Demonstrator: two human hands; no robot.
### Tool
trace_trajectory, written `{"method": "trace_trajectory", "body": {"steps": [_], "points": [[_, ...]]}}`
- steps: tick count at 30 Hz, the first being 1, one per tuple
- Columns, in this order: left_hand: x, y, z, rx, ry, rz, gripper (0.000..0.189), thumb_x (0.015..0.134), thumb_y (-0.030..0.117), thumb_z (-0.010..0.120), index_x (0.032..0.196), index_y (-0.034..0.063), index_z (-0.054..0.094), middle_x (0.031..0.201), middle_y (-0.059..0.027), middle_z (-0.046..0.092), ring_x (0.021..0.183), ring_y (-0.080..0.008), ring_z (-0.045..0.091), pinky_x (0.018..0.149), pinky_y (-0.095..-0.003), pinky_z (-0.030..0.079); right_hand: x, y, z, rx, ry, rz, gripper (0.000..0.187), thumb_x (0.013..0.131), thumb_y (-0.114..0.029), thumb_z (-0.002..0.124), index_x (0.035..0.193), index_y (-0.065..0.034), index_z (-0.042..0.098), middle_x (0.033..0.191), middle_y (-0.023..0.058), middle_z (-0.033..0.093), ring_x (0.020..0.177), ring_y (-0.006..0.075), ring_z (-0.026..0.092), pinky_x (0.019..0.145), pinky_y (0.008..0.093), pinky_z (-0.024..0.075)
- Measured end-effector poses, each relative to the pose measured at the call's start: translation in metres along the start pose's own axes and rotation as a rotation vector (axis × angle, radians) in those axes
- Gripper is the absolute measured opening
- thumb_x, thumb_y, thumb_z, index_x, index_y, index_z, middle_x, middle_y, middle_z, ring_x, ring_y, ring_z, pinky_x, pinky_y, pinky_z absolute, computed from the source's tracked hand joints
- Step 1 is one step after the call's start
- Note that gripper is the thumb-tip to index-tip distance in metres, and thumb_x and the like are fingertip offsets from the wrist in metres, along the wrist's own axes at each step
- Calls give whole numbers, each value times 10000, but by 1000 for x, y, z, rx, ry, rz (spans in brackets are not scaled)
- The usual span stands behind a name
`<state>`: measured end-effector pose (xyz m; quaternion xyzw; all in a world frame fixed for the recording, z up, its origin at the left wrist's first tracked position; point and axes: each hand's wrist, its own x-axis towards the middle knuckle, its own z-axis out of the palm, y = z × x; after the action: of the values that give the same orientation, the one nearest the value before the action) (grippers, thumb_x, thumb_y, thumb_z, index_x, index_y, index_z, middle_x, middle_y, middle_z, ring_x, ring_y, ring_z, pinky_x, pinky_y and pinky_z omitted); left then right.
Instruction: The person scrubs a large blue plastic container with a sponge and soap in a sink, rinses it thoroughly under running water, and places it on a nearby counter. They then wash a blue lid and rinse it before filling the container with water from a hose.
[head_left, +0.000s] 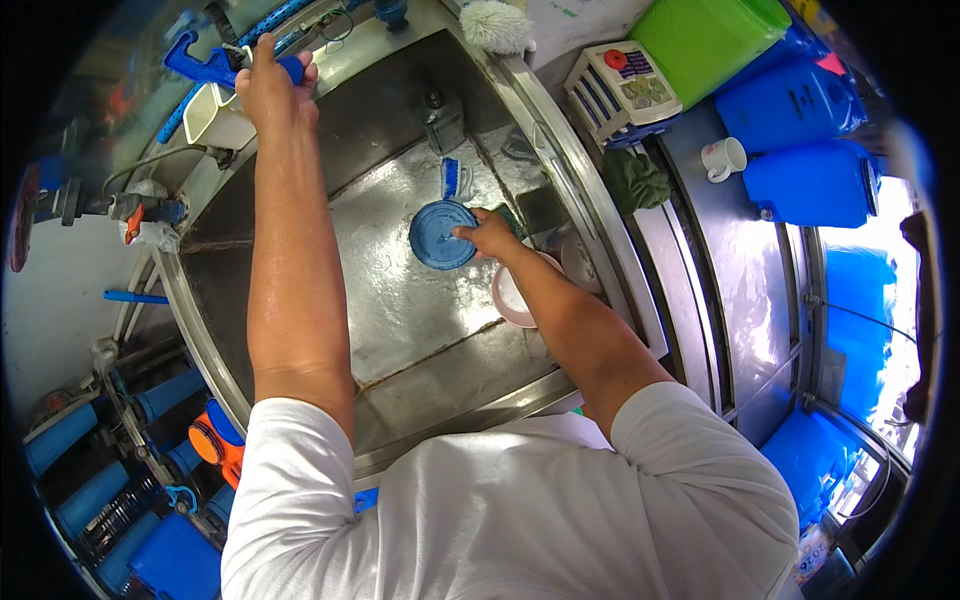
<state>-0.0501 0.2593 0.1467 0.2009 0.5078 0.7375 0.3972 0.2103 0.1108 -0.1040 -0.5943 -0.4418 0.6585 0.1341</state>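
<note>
My left hand (277, 94) is raised over the far left edge of a stainless steel sink (397, 285). Its fingers are closed around a blue plastic tool (206, 67) with a hooked, wrench-like end. In my right hand (491, 236), over the sink floor, is a round, shallow blue plastic dish or lid (439, 236), the thumb pressing on its inner face. Just beyond it lies a scrub brush (451, 178) with blue bristles. A pinkish bowl (510, 300) sits partly behind my right forearm. Further back stands a square, see-through container (444, 127).
White open containers (214, 124) line the left ledge, above a pipe valve with an orange handle (134, 223). At right are a green cloth (637, 180), a white mug (724, 157), a slatted box (634, 82) and blue jugs (806, 184). A fluffy white brush (495, 26) rests at the back.
</note>
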Motion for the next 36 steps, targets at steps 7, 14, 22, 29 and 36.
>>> {"method": "trace_trajectory", "body": {"steps": [7, 14, 22, 29, 36], "points": [[-24, 43, 54, 593, -287, 223, 637, 842, 274, 673, 1379, 37, 425, 1331, -186, 460, 1174, -303, 450, 955, -367, 364, -11, -10, 6, -400, 62, -158, 481, 827, -225, 744, 1262, -77, 601, 1087, 151, 690, 926, 270, 688, 785, 384, 561], [-37, -32, -22, 476, -401, -21, 398, 977, 441, 532, 1169, 93, 545, 958, -72, 632, 725, -160, 609, 652, -291, 481, -54, -82, -32, -790, -1, -672, 503, 826, -247, 655, 1300, -107, 562, 1134, 183, 643, 1043, 358, 627, 915, 427, 497], [-151, -106, -50, 288, -322, -746, 893, 930, 654, 488, 1536, 53, 223, 1346, -152, 492, 1003, -170, 573, 854, -325, 506, -65, -146, -20, -839, -34, -647, 586, 771, -426, 736, 1228, -83, 602, 962, 180, 694, 933, 381, 657, 813, 441, 515], [-147, -116, -64, 390, -562, -592, 823, 956, 487, 581, 1540, 52, 198, 1370, -175, 496, 1124, -207, 576, 901, -315, 500, -38, -122, -22, -425, -160, -671, 586, 775, -345, 773, 1237, -38, 586, 1076, 207, 673, 1001, 338, 655, 890, 377, 491], [-72, -70, -37, 1488, -599, 362, 768, 896, 474, 658, 1443, 38, 343, 1242, -145, 556, 1103, -290, 592, 949, -363, 486, -37, -130, -25, -945, -87, -582, 522, 718, -272, 790, 1173, -93, 609, 999, 183, 693, 950, 359, 672, 823, 436, 525]]}}
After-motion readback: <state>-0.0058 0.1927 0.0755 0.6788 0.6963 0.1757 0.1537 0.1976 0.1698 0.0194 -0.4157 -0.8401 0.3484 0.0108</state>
